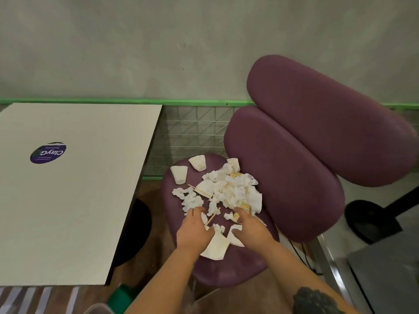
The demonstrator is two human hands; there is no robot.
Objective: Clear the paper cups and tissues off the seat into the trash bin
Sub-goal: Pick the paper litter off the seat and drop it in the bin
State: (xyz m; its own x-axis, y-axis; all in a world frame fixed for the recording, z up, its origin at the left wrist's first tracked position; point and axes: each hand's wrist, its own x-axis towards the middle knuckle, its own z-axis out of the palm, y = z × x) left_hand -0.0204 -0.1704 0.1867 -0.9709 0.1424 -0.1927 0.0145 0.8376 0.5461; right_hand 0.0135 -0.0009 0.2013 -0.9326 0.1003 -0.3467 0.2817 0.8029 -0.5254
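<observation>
Both hands were down on the round purple padded seat [181, 257], in the mess. The left hand [195, 232] had its fingers curled into the crumpled white tissues [233, 189]. The right hand [249, 225] gripped a squashed patterned paper cup [243, 206]. Two white paper cups [179, 174] lay near the far edge. This looked like the gathering step. Next, both hands should scoop a bunch and carry it to the trash bin, which was not clearly in view.

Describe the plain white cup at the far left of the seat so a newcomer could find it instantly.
Start at the round purple padded seat right of the pale square table. At its far left edge, apart from the crumpled white tissue pile, lies a plain white paper cup on its side. Its nearest neighbour, the speckled white paper cup, has dots; this one is unmarked.
</observation>
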